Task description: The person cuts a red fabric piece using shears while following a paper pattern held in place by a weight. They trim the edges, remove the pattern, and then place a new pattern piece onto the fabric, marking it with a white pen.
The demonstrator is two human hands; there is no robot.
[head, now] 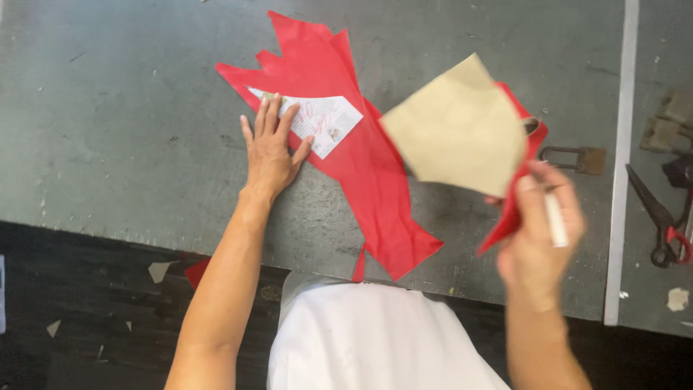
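A wide grey surface (108, 108) fills most of the view, scuffed and speckled, with a pale strip (621, 159) running from its far edge to its near edge towards the right side. Across the middle of the surface lies a big piece of red material (375, 180), jagged in outline, stretching from near the far edge down to the near edge, where a tail of it hangs over. On its upper part sits a printed paper pattern (325, 121), white and roughly kite-shaped. The left hand (271, 155) is pressed flat on the surface with fingers spread, its fingertips resting on the paper's left corner and the red material beneath.

To the right, lifted off the surface, a tan cut piece (458, 130) with a red piece (512, 209) behind it is pinched in the right hand (538, 231), which is closed on their lower edge and also grips a white marker (556, 217). This held bundle hovers just right of the flat red material, well apart from the left hand.

Beyond the strip lie red-handled scissors (660, 217), and just left of the strip a small metal tool (574, 157). Scraps (159, 271) dot the dark floor below the near edge.
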